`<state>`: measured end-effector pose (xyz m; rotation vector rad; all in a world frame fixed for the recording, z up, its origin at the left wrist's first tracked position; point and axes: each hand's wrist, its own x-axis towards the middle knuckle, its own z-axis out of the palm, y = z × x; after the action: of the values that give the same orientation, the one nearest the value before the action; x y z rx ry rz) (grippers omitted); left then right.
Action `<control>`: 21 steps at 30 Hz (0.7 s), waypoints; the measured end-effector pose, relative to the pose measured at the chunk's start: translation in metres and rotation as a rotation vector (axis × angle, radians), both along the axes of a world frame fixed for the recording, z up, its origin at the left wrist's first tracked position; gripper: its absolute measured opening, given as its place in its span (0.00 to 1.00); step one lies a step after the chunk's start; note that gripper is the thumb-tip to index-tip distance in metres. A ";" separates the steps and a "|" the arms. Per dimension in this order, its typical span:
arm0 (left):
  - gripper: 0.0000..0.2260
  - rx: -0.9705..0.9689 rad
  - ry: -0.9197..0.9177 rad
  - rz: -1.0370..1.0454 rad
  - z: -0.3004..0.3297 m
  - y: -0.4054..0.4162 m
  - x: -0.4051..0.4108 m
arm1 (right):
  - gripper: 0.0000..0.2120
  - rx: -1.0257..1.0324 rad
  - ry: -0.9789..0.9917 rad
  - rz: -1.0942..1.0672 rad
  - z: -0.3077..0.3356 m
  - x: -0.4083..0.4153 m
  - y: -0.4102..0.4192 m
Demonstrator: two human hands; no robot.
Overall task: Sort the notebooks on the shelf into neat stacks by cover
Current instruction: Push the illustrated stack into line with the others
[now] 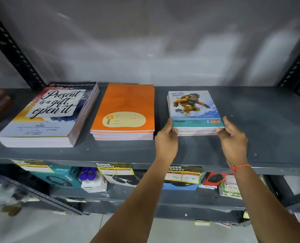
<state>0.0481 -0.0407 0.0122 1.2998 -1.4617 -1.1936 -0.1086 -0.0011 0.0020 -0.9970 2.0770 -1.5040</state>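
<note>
We see three stacks on the grey shelf (251, 120): lettered-cover stack (47, 113) left, orange stack (126, 109) middle, snowboarder stack (194, 111) right. All lie flat, long axis front to back, titles upright toward us. Left hand (166, 137) and right hand (231, 137) each have a grip on the snowboarder stack's near corners.
</note>
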 end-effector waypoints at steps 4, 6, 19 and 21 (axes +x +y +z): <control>0.23 -0.206 -0.143 -0.024 0.008 0.037 0.037 | 0.23 -0.221 0.038 -0.247 -0.004 0.020 0.010; 0.26 -0.338 -0.234 0.078 0.011 0.039 0.071 | 0.23 -0.311 0.075 -0.182 -0.011 0.053 0.018; 0.26 -0.073 -0.147 0.189 0.009 -0.039 0.197 | 0.28 -0.002 0.074 0.342 0.002 0.165 -0.028; 0.23 -0.053 -0.120 0.174 0.004 -0.041 0.203 | 0.27 0.000 0.108 0.315 0.001 0.165 -0.030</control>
<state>0.2515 -0.0818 0.0162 1.4515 -1.4224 -0.9712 0.0569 -0.0310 0.0026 -1.3589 1.8790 -1.3145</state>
